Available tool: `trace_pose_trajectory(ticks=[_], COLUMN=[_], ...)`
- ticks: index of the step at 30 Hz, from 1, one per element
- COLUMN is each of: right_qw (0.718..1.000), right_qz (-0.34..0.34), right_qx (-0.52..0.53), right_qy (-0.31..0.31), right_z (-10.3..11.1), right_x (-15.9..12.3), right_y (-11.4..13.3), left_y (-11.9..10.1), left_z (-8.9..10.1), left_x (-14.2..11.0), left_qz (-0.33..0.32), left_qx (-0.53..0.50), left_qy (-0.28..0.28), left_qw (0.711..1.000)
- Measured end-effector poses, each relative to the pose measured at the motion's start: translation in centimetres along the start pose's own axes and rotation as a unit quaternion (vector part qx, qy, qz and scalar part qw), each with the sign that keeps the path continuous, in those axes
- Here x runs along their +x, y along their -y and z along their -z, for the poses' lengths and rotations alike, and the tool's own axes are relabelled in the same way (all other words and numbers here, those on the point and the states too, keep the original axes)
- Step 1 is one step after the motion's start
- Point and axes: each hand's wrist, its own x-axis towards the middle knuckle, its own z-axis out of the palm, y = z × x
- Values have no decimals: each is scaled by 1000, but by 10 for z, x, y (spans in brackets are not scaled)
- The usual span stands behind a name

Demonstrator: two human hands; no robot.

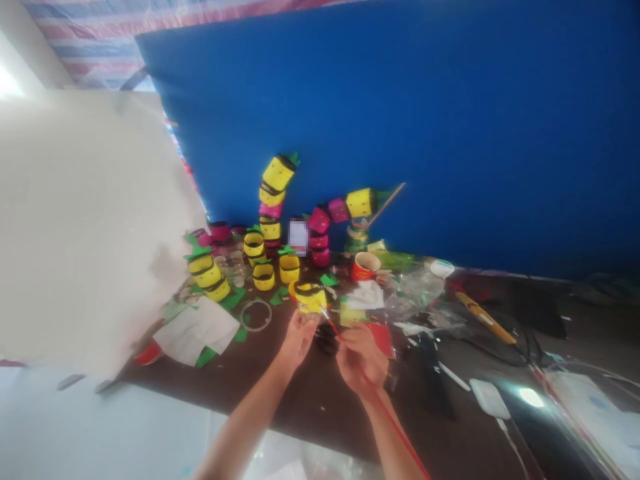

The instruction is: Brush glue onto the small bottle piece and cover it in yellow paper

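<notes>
Right grip on brush, table edge nearside

Two hands, one brush and one red cup show.

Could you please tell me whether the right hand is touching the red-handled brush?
Touching: the head view shows the right hand with its fingers closed around the red-handled brush.

i get a bright view, white glare burning out the upper left and a hot reflection on the dark glossy surface at lower right. soft shadows smudge the pale panel. fine detail looks smeared to me, the edges stretch and blur, and one small central patch is pixelated
</notes>
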Motion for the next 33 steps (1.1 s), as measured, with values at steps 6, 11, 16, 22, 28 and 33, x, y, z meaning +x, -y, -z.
trace_pose_trajectory(ticks=[6,11,16,22,28,33], right_qw=[1000,1000,1000,1000,1000,1000], right_qz=[1,-1,-1,1,3,6], right_qx=[-1,-18,-22,-16,-20,-8], right_qy=[-14,-14,-7,-9,-7,-6], right_z=[2,-1,-1,1,0,0], right_x=[-4,-6,-4,-2,1,0], right_y=[-1,-3,-1,3,6,4], left_y=[-1,-1,1,1,0,2], left_z=[-3,-4,-2,-3,-2,0], left_x=[0,0,0,0,-1,0], left_qz=[-5,-1,2,4,6,8], left_qx=[-1,2,1,1,4,8], left_qy=[13,2,4,-13,-8,-23], left_qw=[1000,1000,1000,1000,1000,1000])
